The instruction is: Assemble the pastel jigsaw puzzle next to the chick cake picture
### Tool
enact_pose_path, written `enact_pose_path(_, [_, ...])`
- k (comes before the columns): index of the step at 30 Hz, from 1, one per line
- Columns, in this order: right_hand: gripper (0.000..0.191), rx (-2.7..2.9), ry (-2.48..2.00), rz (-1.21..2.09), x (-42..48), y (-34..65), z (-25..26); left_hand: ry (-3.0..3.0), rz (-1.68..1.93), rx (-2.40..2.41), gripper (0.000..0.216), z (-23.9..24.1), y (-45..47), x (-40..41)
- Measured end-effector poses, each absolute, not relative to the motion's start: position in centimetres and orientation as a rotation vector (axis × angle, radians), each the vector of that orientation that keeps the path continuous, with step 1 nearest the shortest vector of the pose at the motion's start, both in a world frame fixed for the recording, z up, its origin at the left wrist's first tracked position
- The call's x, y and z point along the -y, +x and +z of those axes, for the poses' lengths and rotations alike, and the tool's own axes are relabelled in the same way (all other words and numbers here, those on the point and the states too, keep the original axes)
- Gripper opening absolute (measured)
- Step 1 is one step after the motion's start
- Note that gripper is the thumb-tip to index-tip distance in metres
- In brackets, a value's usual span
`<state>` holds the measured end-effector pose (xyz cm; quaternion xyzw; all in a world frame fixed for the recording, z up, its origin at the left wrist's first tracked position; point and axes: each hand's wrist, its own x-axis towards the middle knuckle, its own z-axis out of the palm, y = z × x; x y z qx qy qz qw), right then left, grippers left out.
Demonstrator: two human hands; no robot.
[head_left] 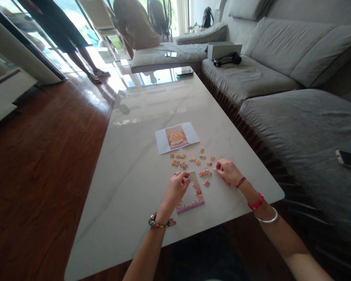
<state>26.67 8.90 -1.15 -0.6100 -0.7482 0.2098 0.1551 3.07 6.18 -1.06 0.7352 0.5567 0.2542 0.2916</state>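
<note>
The grip of the left hand is pinched in over the part-made puzzle, but I can't tell if it holds a piece. The right hand is bunched up by the loose pieces; I can't tell what it holds. The puzzle lies on the white worktop, near a picture paper.

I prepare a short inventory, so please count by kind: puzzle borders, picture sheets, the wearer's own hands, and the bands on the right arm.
Puzzle border: 1
Picture sheet: 1
Hands: 2 (left hand, right hand)
Bands: 3 (dark cord, red band, silver bangle)
Total: 7
</note>
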Motion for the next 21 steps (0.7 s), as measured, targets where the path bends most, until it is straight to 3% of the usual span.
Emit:
enact_pose_path(5, [0.022, 1.936, -1.724, 0.682, -9.3, 26.4, -0.8, 1.869, 0.715, -1.568, 0.013, -0.6, 1.0, -6.0])
enact_pose_path(11, [0.011, 1.956, -1.751, 0.547, -9.2, 24.6, 0.1, 1.794, 0.738, -1.600, 0.014, -0.2, 0.5, -5.2])
enact_pose_path(17, [0.023, 1.645, -1.431, 1.198, -7.2, 19.5, 0.1, 1.773, 0.783, -1.606, 0.013, -0.8, 1.0, -4.2])
enact_pose_path(21, [0.020, 1.492, -1.371, 1.385, -6.2, 17.3, -1.2, 1.793, 0.803, -1.594, 0.012, -1.1, 1.2, -3.5])
